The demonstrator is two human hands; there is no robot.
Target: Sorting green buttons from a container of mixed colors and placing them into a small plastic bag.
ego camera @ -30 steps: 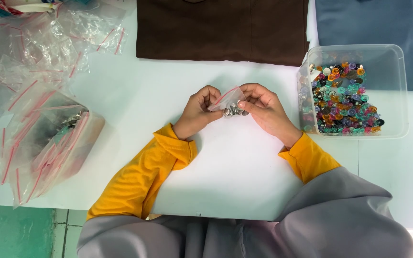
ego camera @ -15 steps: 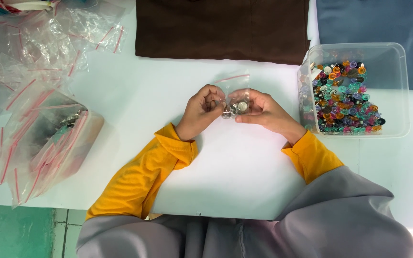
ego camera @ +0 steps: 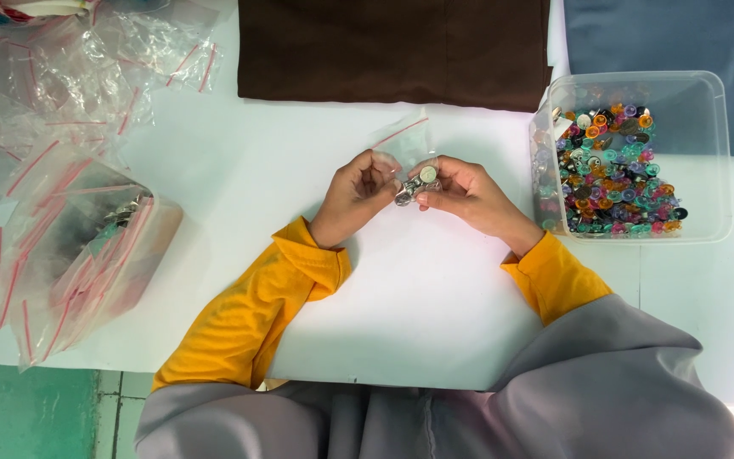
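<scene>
Both hands meeting mid-table [ego camera: 214, 195] — left hand [ego camera: 357, 191] and right hand [ego camera: 460, 194] pinching a small clear zip bag [ego camera: 409, 157] upright, mouth up, keeping its metal bits in. Farther right, a clear tub of coloured buttons [ego camera: 618, 174] sitting within reach.

Over the white counter [ego camera: 435, 297], the left hand [ego camera: 357, 194] and right hand [ego camera: 469, 194] pinch a small clear zip bag [ego camera: 409, 153] of metal pieces between them. Right of the bag stands a clear tub [ego camera: 707, 153] of coloured beads; beyond it lies brown cloth [ego camera: 392, 47].
</scene>
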